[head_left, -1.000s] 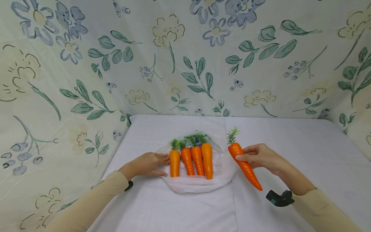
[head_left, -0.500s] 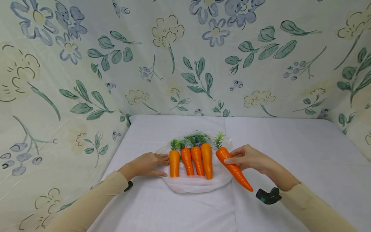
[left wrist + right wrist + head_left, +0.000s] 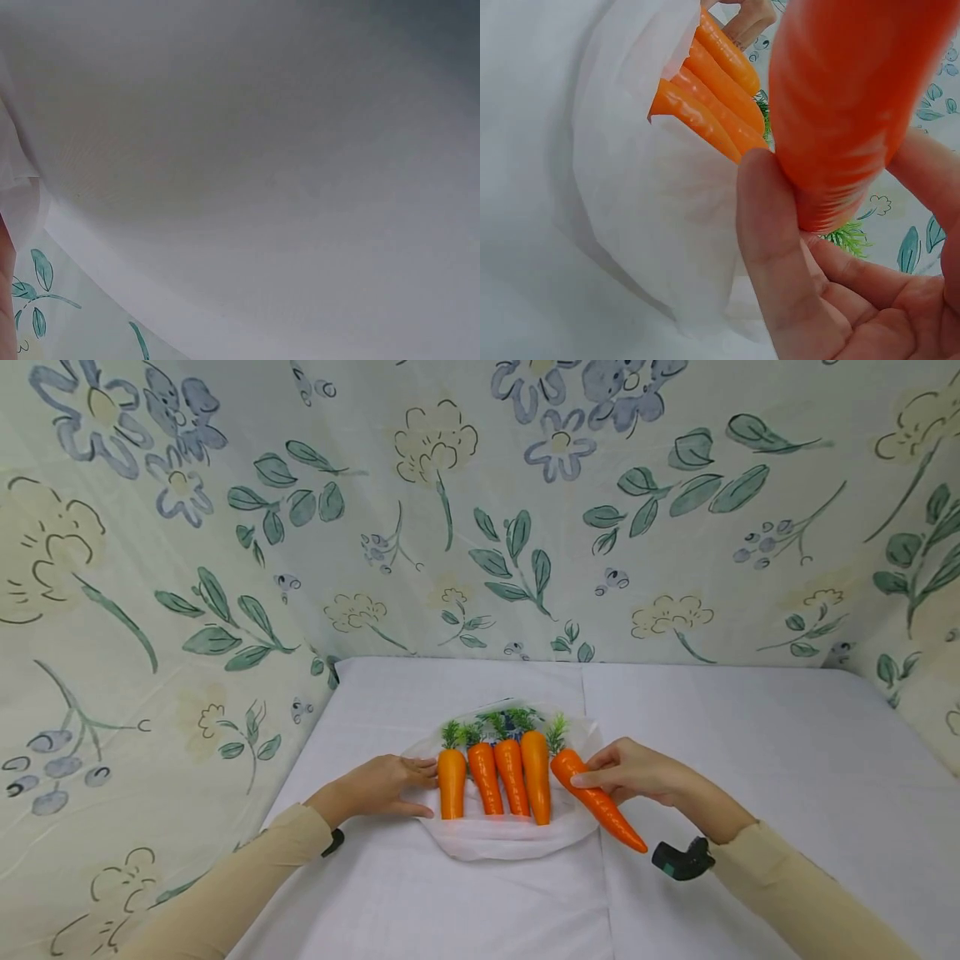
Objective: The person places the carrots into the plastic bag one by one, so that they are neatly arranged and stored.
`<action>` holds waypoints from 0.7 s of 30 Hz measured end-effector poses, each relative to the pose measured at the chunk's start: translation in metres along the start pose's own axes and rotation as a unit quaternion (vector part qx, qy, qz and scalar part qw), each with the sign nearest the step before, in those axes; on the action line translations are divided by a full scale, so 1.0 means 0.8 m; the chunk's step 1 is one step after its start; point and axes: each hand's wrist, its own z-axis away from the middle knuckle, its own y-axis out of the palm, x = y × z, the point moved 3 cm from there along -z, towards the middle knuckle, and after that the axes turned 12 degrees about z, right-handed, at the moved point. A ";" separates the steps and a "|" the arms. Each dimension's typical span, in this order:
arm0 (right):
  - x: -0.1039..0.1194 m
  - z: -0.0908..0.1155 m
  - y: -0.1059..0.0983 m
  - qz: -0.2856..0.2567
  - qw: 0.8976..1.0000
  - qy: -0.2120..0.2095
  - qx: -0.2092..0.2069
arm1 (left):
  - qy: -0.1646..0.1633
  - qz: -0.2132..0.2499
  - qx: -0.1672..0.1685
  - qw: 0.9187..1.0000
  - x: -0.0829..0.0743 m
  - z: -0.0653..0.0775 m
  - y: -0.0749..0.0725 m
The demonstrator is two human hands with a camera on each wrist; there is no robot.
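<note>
In the head view my right hand (image 3: 637, 772) pinches an orange carrot (image 3: 600, 802) between thumb and fingers. It slants, green top up and left, tip down and right, beside the row in the bag. Several other carrots (image 3: 512, 777) lie side by side in a white plastic bag (image 3: 517, 847), their lower ends under its front edge. My left hand (image 3: 386, 787) rests at the bag's left side, fingers extended by the leftmost carrot (image 3: 452, 785), thumb apart. Close up in the right wrist view, the held carrot (image 3: 847, 97) hides part of the scene.
A white cloth covers the table (image 3: 712, 718). Behind it and at the sides hangs a floral fabric (image 3: 517, 552). Mostly white cloth (image 3: 262, 187) fills the left wrist view. A dark wrist device (image 3: 682, 860) sits at the right cuff.
My right hand has moved left with the carrot, from beyond the bag's right side to close beside the row, its green top now over the bag. The left hand has stayed in place.
</note>
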 end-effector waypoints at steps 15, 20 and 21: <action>0.002 -0.011 -0.006 0.015 0.999 0.022 0.019 | 0.012 -0.003 -0.011 1.000 0.000 0.001 0.001; 0.005 -0.015 -0.006 0.019 0.999 0.027 0.006 | 0.013 0.000 -0.011 1.000 -0.002 0.001 -0.001; 0.004 -0.016 -0.006 0.019 0.999 0.030 0.004 | 0.012 0.002 -0.009 1.000 -0.003 0.001 -0.002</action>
